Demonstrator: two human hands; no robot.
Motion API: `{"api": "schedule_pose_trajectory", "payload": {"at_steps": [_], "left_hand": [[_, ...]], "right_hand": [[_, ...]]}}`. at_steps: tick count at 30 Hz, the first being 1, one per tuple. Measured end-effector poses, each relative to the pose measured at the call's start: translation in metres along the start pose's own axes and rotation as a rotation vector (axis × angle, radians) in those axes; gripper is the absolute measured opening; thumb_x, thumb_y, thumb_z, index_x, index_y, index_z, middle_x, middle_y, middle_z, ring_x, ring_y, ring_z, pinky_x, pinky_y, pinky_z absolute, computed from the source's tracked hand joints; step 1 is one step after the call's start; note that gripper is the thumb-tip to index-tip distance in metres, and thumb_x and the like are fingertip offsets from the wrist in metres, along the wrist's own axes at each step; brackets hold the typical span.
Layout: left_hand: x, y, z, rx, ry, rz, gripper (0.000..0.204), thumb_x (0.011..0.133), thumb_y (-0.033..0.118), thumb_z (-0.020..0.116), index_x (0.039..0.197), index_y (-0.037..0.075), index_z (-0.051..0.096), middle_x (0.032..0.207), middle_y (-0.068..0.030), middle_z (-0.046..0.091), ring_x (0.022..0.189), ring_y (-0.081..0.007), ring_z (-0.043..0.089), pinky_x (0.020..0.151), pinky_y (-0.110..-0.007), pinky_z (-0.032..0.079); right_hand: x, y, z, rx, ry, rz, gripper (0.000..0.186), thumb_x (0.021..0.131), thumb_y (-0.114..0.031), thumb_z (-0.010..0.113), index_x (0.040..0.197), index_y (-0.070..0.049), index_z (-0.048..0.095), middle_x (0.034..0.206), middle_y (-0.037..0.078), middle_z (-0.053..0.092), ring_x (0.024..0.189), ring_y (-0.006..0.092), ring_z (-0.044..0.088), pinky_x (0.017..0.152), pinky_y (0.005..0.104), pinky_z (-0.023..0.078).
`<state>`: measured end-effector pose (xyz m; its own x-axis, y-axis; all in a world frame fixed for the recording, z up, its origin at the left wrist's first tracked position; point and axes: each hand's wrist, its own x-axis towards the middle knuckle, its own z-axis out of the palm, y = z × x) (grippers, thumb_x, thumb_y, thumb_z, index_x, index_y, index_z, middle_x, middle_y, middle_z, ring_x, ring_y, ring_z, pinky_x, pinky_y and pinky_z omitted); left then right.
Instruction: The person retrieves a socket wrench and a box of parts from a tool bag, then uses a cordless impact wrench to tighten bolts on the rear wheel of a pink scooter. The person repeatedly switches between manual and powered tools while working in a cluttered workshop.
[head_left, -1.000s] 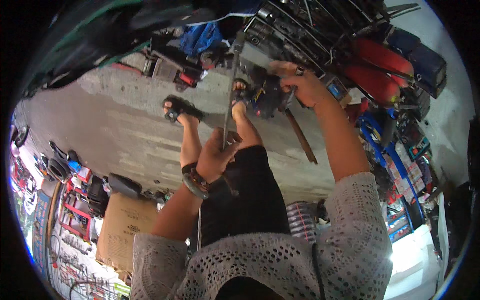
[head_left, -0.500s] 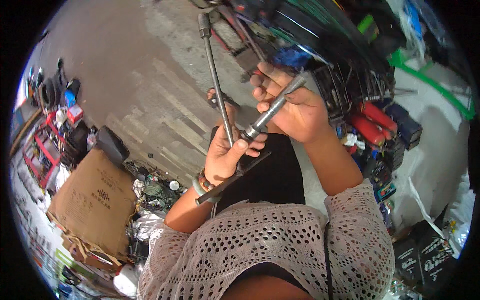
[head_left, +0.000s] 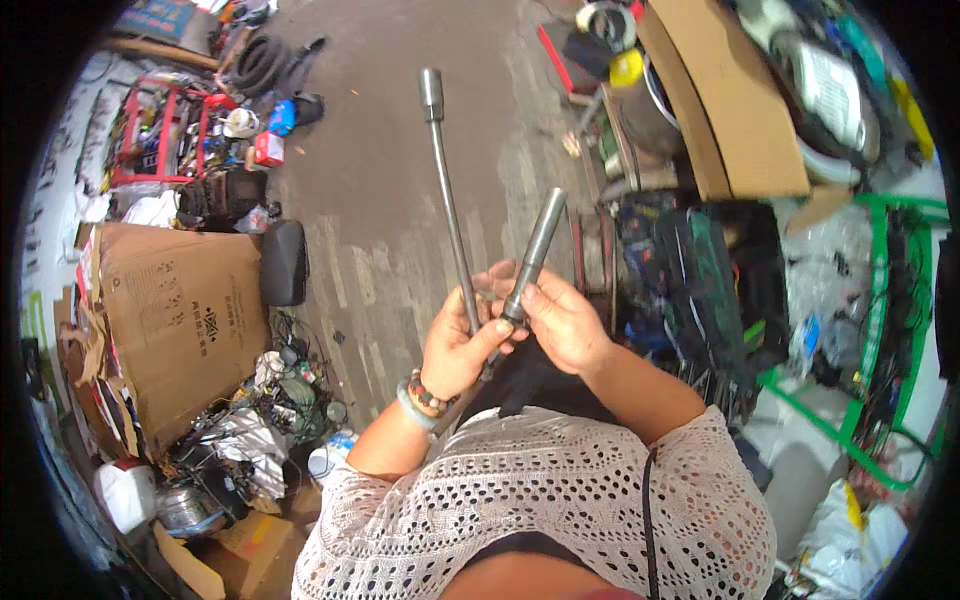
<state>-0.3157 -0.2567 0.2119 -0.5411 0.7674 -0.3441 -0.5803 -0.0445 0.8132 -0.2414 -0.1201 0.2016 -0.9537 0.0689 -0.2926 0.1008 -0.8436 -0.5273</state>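
Note:
My left hand is closed round the lower part of a long, thin socket wrench, whose shaft points up and away and ends in a thick socket. Beside that shaft, a thicker steel tube leans to the right, its lower end at my left fingertips. My right hand grips the tube low down, thumb on its side. Whether tube and wrench are joined cannot be made out, since fingers cover that spot. Bracelets ring my left wrist.
A big cardboard box stands at left, with tangled scrap beside it. Beyond it are a red rack and tyres. More cardboard, dark bundled goods and a green frame line the right side.
My right hand has moved down the tube and closed on its lower part; before, it was higher with fingers spread. The tube now points more steeply upward. My view has swung to the right.

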Motion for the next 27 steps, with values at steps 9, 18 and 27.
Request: {"api": "schedule_pose_trajectory", "payload": {"at_steps": [9, 18, 27], "left_hand": [[0.120, 0.137, -0.066, 0.109, -0.043, 0.203, 0.048, 0.086, 0.006, 0.056, 0.129, 0.001, 0.037, 0.103, -0.0063, 0.057, 0.085, -0.0133, 0.059, 0.069, -0.024, 0.048], [0.276, 0.297, -0.157, 0.273, 0.122, 0.342, 0.043, 0.083, 0.003, 0.059, 0.123, 0.003, 0.043, 0.108, -0.0018, 0.052, 0.096, -0.0096, 0.050, 0.084, -0.026, 0.043], [0.430, 0.448, -0.330, 0.215, 0.280, 0.351, 0.027, 0.083, 0.004, 0.059, 0.108, 0.002, 0.048, 0.090, -0.0034, 0.058, 0.079, -0.0116, 0.058, 0.072, -0.026, 0.050]], "right_hand": [[0.175, -0.088, 0.065, -0.263, -0.091, -0.055, 0.030, 0.097, -0.018, 0.039, 0.121, -0.002, 0.043, 0.111, 0.009, 0.057, 0.083, 0.0121, 0.055, 0.062, 0.0243, 0.045], [0.427, -0.163, 0.128, -0.676, -0.185, -0.223, 0.022, 0.092, -0.019, 0.047, 0.105, -0.002, 0.054, 0.091, 0.006, 0.059, 0.083, 0.0131, 0.054, 0.076, 0.0296, 0.045], [0.692, -0.259, 0.230, -1.312, -0.416, -0.023, 0.037, 0.088, -0.026, 0.049, 0.114, -0.002, 0.054, 0.105, 0.020, 0.058, 0.100, 0.0337, 0.054, 0.087, 0.0402, 0.042]]}}
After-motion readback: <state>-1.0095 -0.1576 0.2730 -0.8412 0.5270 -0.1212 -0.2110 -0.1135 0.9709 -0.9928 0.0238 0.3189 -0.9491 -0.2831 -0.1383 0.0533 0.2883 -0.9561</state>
